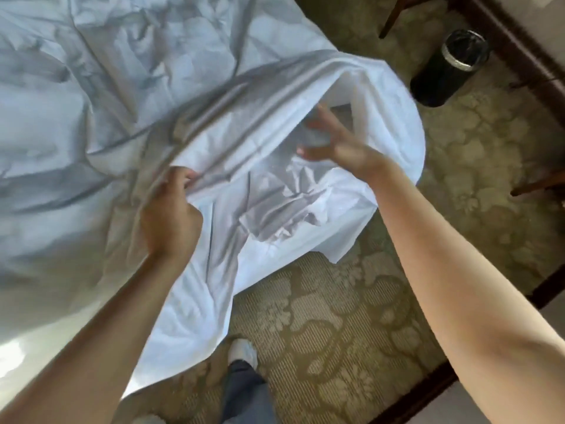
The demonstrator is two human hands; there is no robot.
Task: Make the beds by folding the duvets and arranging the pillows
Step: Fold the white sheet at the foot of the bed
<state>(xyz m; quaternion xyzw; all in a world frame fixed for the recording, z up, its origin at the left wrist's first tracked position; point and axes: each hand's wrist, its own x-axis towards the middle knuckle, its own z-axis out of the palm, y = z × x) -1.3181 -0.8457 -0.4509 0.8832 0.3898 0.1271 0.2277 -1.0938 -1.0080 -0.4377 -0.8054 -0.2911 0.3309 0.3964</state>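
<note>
A patterned carpet in olive and tan, woven with large floral motifs, covers the floor of the room. A black cylindrical waste bin with a silvery band below its rim stands on it at upper right, just beside dark wooden trim running diagonally. A slender brown furniture leg reaches the carpet near the bin. A second dark strip borders the carpet at lower right, with a pale grey surface beyond it.

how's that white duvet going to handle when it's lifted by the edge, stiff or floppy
Probably floppy: the duvet sags and creases where the left hand grips its edge. Likely bulky rather than heavy, since one hand holds the fold up. Its loose corner hangs toward the carpet, so it may drag.
</note>
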